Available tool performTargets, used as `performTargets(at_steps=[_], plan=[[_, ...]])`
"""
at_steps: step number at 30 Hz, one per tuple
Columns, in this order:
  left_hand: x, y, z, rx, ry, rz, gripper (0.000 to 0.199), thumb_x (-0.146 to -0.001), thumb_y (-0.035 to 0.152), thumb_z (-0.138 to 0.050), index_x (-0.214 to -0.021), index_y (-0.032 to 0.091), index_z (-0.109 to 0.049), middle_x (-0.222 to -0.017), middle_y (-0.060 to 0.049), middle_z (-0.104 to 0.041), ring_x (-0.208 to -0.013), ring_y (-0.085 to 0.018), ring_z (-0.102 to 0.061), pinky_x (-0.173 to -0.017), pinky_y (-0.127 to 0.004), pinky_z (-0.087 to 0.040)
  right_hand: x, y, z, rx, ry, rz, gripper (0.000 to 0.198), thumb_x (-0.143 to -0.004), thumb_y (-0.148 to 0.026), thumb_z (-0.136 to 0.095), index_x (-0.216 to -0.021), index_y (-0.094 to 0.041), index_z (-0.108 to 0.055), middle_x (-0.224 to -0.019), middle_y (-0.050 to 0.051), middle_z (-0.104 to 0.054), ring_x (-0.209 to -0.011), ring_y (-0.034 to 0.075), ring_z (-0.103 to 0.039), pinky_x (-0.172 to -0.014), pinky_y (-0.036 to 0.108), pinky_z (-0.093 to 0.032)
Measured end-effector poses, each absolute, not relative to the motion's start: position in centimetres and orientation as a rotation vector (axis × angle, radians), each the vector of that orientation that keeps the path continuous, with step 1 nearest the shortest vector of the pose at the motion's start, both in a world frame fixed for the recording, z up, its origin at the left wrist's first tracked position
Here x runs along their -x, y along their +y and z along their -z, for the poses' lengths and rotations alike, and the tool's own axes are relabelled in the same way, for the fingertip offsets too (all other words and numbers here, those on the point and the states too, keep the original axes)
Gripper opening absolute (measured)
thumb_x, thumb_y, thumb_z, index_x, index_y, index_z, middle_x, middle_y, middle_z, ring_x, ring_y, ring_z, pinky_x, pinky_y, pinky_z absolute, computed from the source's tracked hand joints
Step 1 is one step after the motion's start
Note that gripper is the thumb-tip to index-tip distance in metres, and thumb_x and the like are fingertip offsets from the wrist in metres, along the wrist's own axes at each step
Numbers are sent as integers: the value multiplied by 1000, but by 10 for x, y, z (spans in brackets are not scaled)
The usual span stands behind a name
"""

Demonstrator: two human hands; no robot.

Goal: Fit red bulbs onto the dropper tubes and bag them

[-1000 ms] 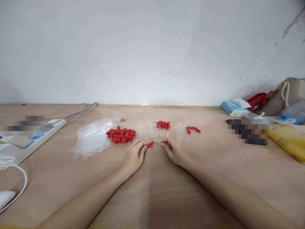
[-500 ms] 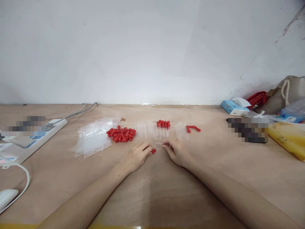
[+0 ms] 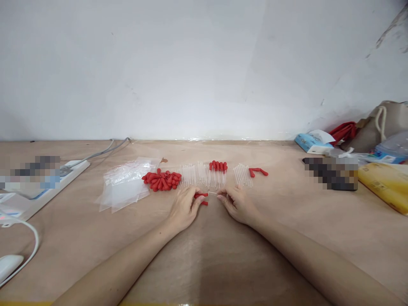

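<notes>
My left hand (image 3: 186, 208) is closed on red rubber dropper bulbs. One bulb (image 3: 200, 195) is pinched between thumb and fingers with its open end facing right, and the end of a second bulb (image 3: 204, 203) pokes out below the thumb. Facing it, my right hand (image 3: 237, 204) pinches a thin clear dropper tube (image 3: 212, 193), whose tip points left at the upper bulb's mouth; whether they touch I cannot tell. Just beyond my hands lie rows of clear tubes (image 3: 191, 174), several droppers with bulbs fitted (image 3: 218, 166), and another group of tubes (image 3: 242, 175).
A heap of red bulbs (image 3: 162, 180) lies beside clear zip bags (image 3: 127, 182) on the left. Two loose bulbs (image 3: 259, 171) lie to the right. A power strip (image 3: 75, 170) is at far left; a tissue pack (image 3: 312, 143) and yellow packet (image 3: 384, 187) are at right.
My left fingers have shifted the bulbs, so one now sits between thumb and fingertips in line with the tube. My right hand has barely moved.
</notes>
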State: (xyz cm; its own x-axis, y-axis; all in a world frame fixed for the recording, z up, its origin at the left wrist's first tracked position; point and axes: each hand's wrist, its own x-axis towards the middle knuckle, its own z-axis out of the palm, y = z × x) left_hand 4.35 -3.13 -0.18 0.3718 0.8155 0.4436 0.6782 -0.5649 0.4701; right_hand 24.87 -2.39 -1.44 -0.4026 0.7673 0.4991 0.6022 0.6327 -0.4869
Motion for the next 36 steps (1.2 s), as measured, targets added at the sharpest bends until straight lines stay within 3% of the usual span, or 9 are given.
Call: performTargets(at_steps=[16, 26, 36], plan=[[-44, -31, 0, -2470, 1223, -1030, 15, -84, 32, -50, -86, 23, -62, -81, 0, -67, -75, -15, -57, -79, -32, -35, -252, -22, 14, 955, -2199, -290, 18, -87, -29, -43, -87, -22, -59, -79, 1, -66, -65, 12, -56, -71, 31, -32], [-47, -33, -2, -2604, 1186, -987, 17, -86, 30, -48, -81, 22, -62, -74, 1, -66, -70, -14, -56, -83, -34, -31, -252, -26, 8, 926, -2271, 40, 20, -87, -24, -41, -85, -21, -61, -76, 2, -66, -64, 12, -55, -66, 30, -25], [-48, -30, 0, -2738, 1074, -1070, 13, -84, 25, -50, -81, 19, -61, -71, 1, -64, -70, -13, -54, -85, -35, -28, -240, -30, 11, 845, -2194, 283, 21, -86, -20, -41, -73, -16, -57, -62, 0, -61, -53, 9, -44, -63, 29, -21]])
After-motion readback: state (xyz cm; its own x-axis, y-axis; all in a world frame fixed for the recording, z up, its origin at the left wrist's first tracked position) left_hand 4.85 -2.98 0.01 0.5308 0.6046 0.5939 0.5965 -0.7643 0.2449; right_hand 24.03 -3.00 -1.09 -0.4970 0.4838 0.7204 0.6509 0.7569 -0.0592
